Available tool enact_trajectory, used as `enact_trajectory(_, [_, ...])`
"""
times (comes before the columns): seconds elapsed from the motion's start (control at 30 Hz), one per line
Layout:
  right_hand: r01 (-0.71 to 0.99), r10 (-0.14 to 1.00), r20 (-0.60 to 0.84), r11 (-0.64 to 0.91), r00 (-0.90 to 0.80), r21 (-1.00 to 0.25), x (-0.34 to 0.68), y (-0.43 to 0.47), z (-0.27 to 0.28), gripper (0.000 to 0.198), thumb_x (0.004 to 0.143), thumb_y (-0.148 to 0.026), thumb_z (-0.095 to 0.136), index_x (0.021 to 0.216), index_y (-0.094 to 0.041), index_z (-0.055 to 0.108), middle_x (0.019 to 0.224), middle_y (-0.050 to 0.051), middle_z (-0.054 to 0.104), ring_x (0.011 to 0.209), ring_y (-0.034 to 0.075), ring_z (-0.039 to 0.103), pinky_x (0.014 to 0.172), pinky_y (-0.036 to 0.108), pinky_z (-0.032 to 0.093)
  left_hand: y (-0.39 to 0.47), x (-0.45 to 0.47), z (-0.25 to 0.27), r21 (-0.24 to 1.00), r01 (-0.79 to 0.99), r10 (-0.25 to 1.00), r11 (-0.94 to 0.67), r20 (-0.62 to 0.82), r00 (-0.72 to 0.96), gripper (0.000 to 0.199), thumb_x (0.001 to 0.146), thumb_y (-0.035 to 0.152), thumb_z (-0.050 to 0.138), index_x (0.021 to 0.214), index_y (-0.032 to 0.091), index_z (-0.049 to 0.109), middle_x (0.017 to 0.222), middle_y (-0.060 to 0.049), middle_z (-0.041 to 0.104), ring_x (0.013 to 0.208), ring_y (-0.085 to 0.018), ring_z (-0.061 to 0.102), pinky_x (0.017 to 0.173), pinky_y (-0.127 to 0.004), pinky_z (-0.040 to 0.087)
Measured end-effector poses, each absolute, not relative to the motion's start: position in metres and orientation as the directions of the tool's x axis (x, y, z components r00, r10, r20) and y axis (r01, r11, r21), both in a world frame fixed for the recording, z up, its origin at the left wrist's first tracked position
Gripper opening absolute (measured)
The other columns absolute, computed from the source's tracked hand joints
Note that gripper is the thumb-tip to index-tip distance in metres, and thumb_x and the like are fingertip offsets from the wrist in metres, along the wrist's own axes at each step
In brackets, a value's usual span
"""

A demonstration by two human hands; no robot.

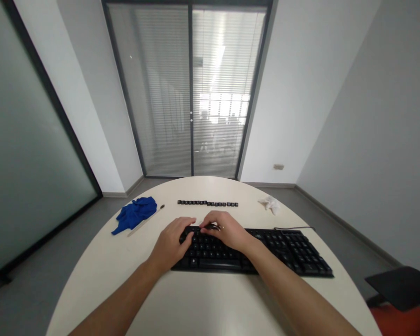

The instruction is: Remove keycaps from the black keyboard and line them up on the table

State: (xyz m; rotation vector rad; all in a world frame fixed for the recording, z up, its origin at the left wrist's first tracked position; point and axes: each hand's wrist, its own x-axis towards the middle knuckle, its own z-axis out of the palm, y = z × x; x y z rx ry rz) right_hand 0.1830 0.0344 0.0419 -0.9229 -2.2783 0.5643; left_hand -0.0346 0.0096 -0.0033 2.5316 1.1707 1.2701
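A black keyboard (217, 263) lies across the table in front of me. My left hand (171, 242) rests at its left end, thumb over the keys and fingers stretched toward the top edge, apart from each other. Over the upper rows of keys, my right hand (227, 228) is closed in a pinch. Something small and dark with a shiny spot (213, 227) shows at its fingers; I cannot make out what it is. Beyond the keyboard, several loose black keycaps (192, 202) are lined up in a row.
On the left lie a crumpled blue cloth (135, 214) and a thin brush (145, 221) with a dark tip. A crumpled white tissue (270, 204) sits at the far right. The keyboard's cable (294, 228) runs behind it. A chair (402, 289) stands right of the round table (161, 303).
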Motion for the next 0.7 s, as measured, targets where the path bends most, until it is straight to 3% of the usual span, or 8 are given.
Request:
enact_trajectory(0.13, [0.407, 0.747, 0.390, 0.635, -0.538, -0.656, 0.161, 0.061, 0.039, 0.021, 0.086, -0.039, 0.064, 0.091, -0.020, 0.073, 0.090, 0.004, 0.071, 0.082, 0.017, 0.064, 0.079, 0.028, 0.047, 0.020, -0.045, -0.008, 0.535, 0.587, 0.756, -0.607, 0.617, 0.219, 0.031, 0.090, 0.017, 0.047, 0.120, 0.021, 0.054, 0.111, -0.007, 0.064, 0.101, -0.021, 0.061, 0.091, -0.039, 0.051])
enact_trajectory(0.33, [0.340, 0.809, 0.347, 0.532, -0.474, -0.776, 0.140, 0.065, 0.013, 0.023, 0.096, -0.036, 0.048, 0.109, -0.018, 0.055, 0.077, 0.001, 0.067, 0.074, 0.016, 0.063, 0.074, 0.028, 0.046, 0.026, -0.049, -0.008, 0.686, 0.500, 0.828, -0.529, 0.547, 0.125, 0.028, 0.094, 0.026, 0.045, 0.118, 0.019, 0.058, 0.113, -0.009, 0.065, 0.102, -0.021, 0.062, 0.090, -0.037, 0.051])
enact_trajectory(0.47, [0.351, 0.752, 0.355, 0.599, -0.556, -0.720, 0.136, 0.056, 0.004, 0.022, 0.096, -0.030, 0.047, 0.115, -0.020, 0.044, 0.084, 0.002, 0.065, 0.076, 0.017, 0.061, 0.072, 0.028, 0.045, 0.025, -0.046, -0.006, 0.714, 0.459, 0.839, -0.529, 0.520, 0.158, 0.029, 0.095, 0.030, 0.046, 0.115, 0.020, 0.063, 0.111, -0.008, 0.065, 0.102, -0.021, 0.061, 0.091, -0.038, 0.051])
enact_trajectory(0.53, [0.371, 0.718, 0.361, 0.644, -0.595, -0.669, 0.137, 0.055, 0.004, 0.019, 0.095, -0.028, 0.048, 0.113, -0.020, 0.046, 0.090, 0.005, 0.065, 0.080, 0.019, 0.060, 0.072, 0.028, 0.045, 0.026, -0.046, -0.006, 0.718, 0.449, 0.839, -0.532, 0.519, 0.164, 0.029, 0.094, 0.031, 0.047, 0.115, 0.021, 0.064, 0.110, -0.008, 0.065, 0.102, -0.021, 0.061, 0.091, -0.038, 0.050])
enact_trajectory(0.63, [0.379, 0.667, 0.384, 0.707, -0.639, -0.597, 0.137, 0.058, 0.005, 0.011, 0.095, -0.028, 0.049, 0.098, -0.020, 0.055, 0.092, 0.006, 0.066, 0.084, 0.019, 0.060, 0.075, 0.028, 0.045, 0.028, -0.046, -0.008, 0.742, 0.437, 0.849, -0.509, 0.518, 0.110, 0.030, 0.092, 0.031, 0.052, 0.118, 0.022, 0.064, 0.112, -0.008, 0.063, 0.101, -0.020, 0.060, 0.089, -0.036, 0.051])
enact_trajectory(0.7, [0.400, 0.655, 0.383, 0.726, -0.652, -0.560, 0.136, 0.060, 0.005, 0.016, 0.095, -0.030, 0.052, 0.086, -0.019, 0.059, 0.085, 0.005, 0.065, 0.079, 0.018, 0.059, 0.072, 0.027, 0.044, 0.029, -0.045, -0.009, 0.755, 0.430, 0.853, -0.494, 0.517, 0.072, 0.029, 0.090, 0.032, 0.055, 0.114, 0.021, 0.065, 0.114, -0.008, 0.063, 0.101, -0.020, 0.060, 0.090, -0.035, 0.051])
